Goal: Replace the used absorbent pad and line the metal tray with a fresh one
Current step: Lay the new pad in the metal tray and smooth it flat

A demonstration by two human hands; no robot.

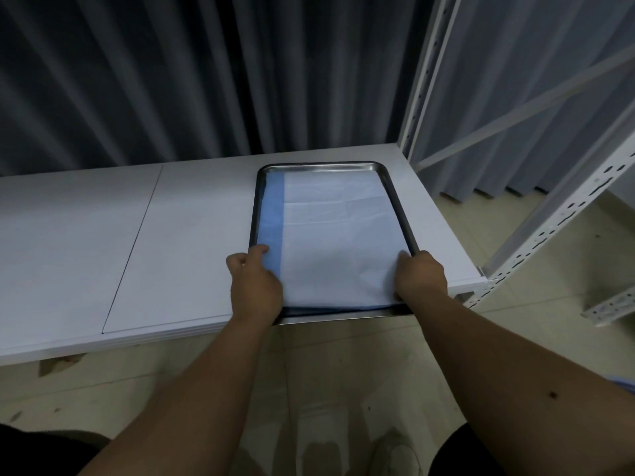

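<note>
At three o'clock on the white table [192, 214], I see the metal tray [395, 187] holding the absorbent pad [336, 235]; my left hand [255, 284] and right hand [421, 273] grasp its near corners.

Dim, cool, bluish light falls evenly from above, leaving a faint sheen on the metal tray's [323, 165] far rim and soft shadow under the white table [86, 235], while wide-angle distortion bows the shelf frame [422, 80] at right and the picture is slightly soft overall.
</note>
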